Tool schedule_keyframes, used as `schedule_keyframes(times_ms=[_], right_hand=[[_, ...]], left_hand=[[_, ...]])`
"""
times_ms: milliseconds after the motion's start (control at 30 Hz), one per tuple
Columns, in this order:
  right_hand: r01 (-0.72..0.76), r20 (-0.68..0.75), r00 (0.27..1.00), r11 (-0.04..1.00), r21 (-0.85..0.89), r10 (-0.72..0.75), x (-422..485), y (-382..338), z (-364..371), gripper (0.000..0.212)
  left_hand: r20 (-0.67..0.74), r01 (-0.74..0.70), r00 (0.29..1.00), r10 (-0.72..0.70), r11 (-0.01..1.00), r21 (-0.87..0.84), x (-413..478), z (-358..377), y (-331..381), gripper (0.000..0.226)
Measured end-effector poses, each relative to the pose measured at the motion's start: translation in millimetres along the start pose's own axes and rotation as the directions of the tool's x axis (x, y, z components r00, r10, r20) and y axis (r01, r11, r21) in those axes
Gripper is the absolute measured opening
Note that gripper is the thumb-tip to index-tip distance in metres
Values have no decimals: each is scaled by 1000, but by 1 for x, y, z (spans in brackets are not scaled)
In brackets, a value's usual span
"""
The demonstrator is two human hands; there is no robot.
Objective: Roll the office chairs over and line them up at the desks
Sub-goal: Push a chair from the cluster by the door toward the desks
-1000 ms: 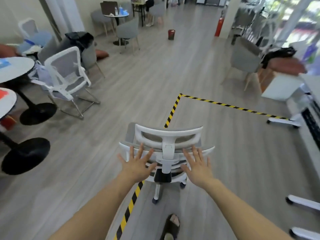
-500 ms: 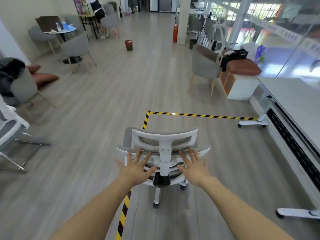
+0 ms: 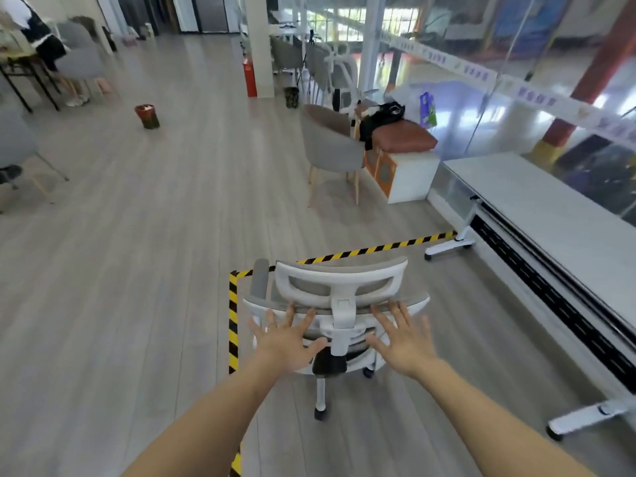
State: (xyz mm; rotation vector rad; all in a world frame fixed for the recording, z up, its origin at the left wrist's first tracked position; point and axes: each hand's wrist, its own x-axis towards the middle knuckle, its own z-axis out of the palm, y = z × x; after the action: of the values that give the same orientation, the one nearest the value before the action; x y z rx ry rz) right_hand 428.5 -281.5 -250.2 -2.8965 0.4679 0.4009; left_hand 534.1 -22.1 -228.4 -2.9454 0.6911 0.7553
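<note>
Left hand (image 3: 287, 342): open, fingers straight and spread, palm flat on the back of the office chair (image 3: 339, 301), left of its white centre spine. Right hand (image 3: 404, 342): same, open and spread, palm on the backrest right of the spine. Neither hand wraps round anything; both forearms reach straight out.

Chair: white frame, grey mesh, headrest on top, back turned to the camera. It stands on the wood floor (image 3: 155, 253), right at the corner of the yellow-black hazard tape (image 3: 233, 318). One tape leg runs toward the camera past the chair's left side, the other runs right toward the counter's foot (image 3: 447, 247). A rear caster (image 3: 320, 414) shows below the seat.

Counter (image 3: 537, 204): long, grey top, white legs, along the glass wall to the chair's right. The chair is near it but apart from it and not lined up with it.

Beyond the chair: grey armchair (image 3: 330, 146) beside a white cabinet (image 3: 409, 173) with a brown cushion (image 3: 402, 137) and a black bag (image 3: 378, 117) on top. Farther back: red fire extinguisher (image 3: 250, 79) at a pillar (image 3: 260, 39), and a small bin (image 3: 147, 116) on the floor to the left.
</note>
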Motion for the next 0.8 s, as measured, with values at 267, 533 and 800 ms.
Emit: schedule_keyframes(times_ms=[267,533,800], right_hand=[[-146,-23,988,981,125,150,133,23,-35,69],[-288,-29,953,931,225,302,259,73,-75,74],[-383,-5,915,875,297,403,341,115,-108,74]], left_hand=[[56,-183,982,179,980,81,178,-96,1,76],[41,-282,959,279,941,185,335,-189,58,75],[76,-387,922,380,886,258,451,-245,110,75]])
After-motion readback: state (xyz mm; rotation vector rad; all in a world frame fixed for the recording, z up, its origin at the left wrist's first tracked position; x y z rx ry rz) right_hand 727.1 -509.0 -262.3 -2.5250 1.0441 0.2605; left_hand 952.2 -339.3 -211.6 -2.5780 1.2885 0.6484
